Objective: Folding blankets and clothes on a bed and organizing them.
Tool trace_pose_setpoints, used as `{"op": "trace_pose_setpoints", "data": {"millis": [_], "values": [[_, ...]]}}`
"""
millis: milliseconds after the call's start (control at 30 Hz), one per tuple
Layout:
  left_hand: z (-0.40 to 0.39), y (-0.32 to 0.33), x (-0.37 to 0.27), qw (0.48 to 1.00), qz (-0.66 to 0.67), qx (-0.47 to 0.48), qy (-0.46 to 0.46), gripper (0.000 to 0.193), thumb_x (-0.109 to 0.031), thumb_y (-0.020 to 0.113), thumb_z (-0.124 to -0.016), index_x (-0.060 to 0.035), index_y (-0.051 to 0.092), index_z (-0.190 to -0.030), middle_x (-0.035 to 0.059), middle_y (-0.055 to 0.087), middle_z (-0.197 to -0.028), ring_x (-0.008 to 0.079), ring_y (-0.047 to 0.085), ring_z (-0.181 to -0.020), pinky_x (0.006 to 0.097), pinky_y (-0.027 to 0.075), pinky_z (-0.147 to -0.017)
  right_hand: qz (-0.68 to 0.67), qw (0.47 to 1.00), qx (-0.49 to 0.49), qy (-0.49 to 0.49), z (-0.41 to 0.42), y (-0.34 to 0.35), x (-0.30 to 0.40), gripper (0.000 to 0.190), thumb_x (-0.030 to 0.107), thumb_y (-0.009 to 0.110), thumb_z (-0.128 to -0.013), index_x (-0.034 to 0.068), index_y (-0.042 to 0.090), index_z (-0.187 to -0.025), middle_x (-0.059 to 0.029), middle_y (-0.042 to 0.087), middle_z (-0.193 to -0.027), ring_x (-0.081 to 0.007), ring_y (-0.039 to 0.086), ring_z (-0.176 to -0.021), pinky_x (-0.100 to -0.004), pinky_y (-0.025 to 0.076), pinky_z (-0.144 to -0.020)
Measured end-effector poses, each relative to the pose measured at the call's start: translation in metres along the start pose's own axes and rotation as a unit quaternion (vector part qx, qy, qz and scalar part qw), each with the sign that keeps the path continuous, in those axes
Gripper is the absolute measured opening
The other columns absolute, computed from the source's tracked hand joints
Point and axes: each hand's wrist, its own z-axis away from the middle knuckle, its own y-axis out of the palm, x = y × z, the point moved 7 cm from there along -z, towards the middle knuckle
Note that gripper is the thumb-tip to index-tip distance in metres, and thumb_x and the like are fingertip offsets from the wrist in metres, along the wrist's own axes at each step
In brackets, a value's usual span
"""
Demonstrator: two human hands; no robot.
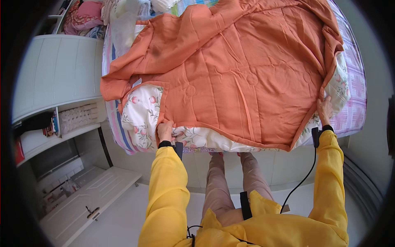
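Observation:
An orange quilt [222,83] with a white floral underside lies rumpled over a bed. Its near left corner is folded back, so the floral fabric [143,108] shows there. My left hand [165,131] grips the quilt's orange edge close to that fold. At the right side, my right hand [325,108] holds the quilt's side edge, where more of the floral side is turned out. Between my hands the orange edge runs along the front of the bed, with a strip of floral fabric below it. The fingertips are partly hidden in the cloth.
Striped bedding [118,132] shows at the left and a purple plaid sheet [355,95] at the right. Folded textiles [85,18] and a clear plastic bag [123,34] lie at the top left. A white cabinet with shelves [61,71] and a white door [92,197] stand at the left.

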Motion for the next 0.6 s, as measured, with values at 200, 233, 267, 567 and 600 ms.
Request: {"op": "trace_pose_setpoints", "data": {"millis": [200,233,267,567,600], "values": [[-0.006,-0.072,0.048,0.969,-0.099,-0.21,0.089,0.029,-0.008,0.052,-0.072,0.0027,0.061,-0.097,0.0209,0.06,-0.104,0.0335,0.059,-0.095,0.0381,0.049,-0.075,-0.11,0.992,-0.056,0.022,-0.088,0.013,-0.101,0.028,0.022,0.047,-0.072,0.002,0.063,-0.082,-0.0236,0.061,-0.082,-0.0372,0.059,-0.083,-0.0425,0.045,-0.072],[-0.011,-0.088,0.066,0.969,-0.049,-0.225,0.092,0.03,-0.007,0.052,-0.072,0.0027,0.061,-0.099,0.0203,0.059,-0.107,0.0346,0.059,-0.095,0.0393,0.048,-0.079,-0.137,0.988,-0.073,0.011,-0.107,0.009,-0.131,0.028,0.022,0.046,-0.073,0.001,0.063,-0.077,-0.0237,0.061,-0.078,-0.036,0.06,-0.078,-0.0425,0.044,-0.068],[-0.025,-0.075,0.084,0.972,0.041,-0.229,0.027,0.03,-0.005,0.054,-0.07,0.003,0.061,-0.098,0.0207,0.06,-0.105,0.0341,0.059,-0.095,0.0393,0.047,-0.08,-0.066,0.993,-0.082,-0.059,-0.171,-0.004,-0.211,0.026,0.019,0.044,-0.074,0.0,0.061,-0.077,-0.0205,0.06,-0.076,-0.0323,0.058,-0.071,-0.0414,0.043,-0.064],[0.01,-0.167,0.245,0.898,0.429,0.024,-0.095,0.02,-0.008,0.051,-0.072,0.0016,0.057,-0.089,0.0156,0.06,-0.077,0.0265,0.059,-0.07,0.0353,0.048,-0.066,-0.732,0.672,0.023,0.11,-0.109,-0.09,-0.331,0.035,0.012,0.038,-0.076,0.002,0.051,-0.107,-0.0101,0.057,-0.091,-0.023,0.055,-0.077,-0.0332,0.047,-0.066],[0.008,-0.205,0.249,0.969,0.211,-0.052,0.119,0.025,-0.011,0.048,-0.076,0.0024,0.055,-0.096,0.0159,0.06,-0.082,0.0262,0.06,-0.075,0.0347,0.048,-0.069,-0.721,0.683,0.059,0.101,-0.102,-0.088,-0.336,0.035,0.011,0.037,-0.076,0.001,0.052,-0.106,-0.0104,0.057,-0.092,-0.0228,0.055,-0.077,-0.033,0.047,-0.065]]}}
